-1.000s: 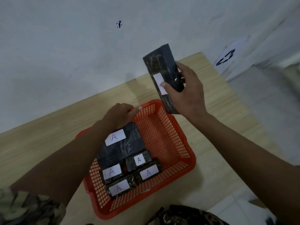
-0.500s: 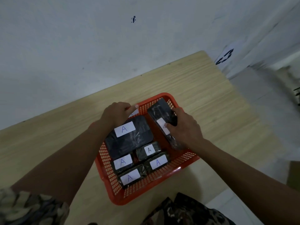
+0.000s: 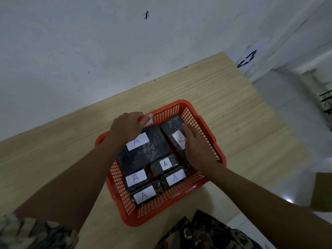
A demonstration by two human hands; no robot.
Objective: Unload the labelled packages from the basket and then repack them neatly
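Note:
An orange mesh basket [image 3: 206, 133] stands on the wooden table [image 3: 53, 159]. Inside lie several black wrapped packages with white "A" labels. A large package [image 3: 154, 148] fills the back left. A long package [image 3: 173, 127] lies along the right wall, and my right hand [image 3: 199, 150] rests flat on it, fingers over its label. Three small packages [image 3: 136, 178] sit side by side at the front, with another [image 3: 165, 164] behind them. My left hand [image 3: 128, 127] grips the basket's back rim, thumb along the edge.
A white wall rises right behind the table. The table's right edge drops to a pale tiled floor. A brown cardboard piece [image 3: 321, 191] lies on the floor at the right. Camouflage clothing shows at the bottom.
My right hand brought the long package down from above the basket and laid it along the right wall. The left hand stayed on the back rim.

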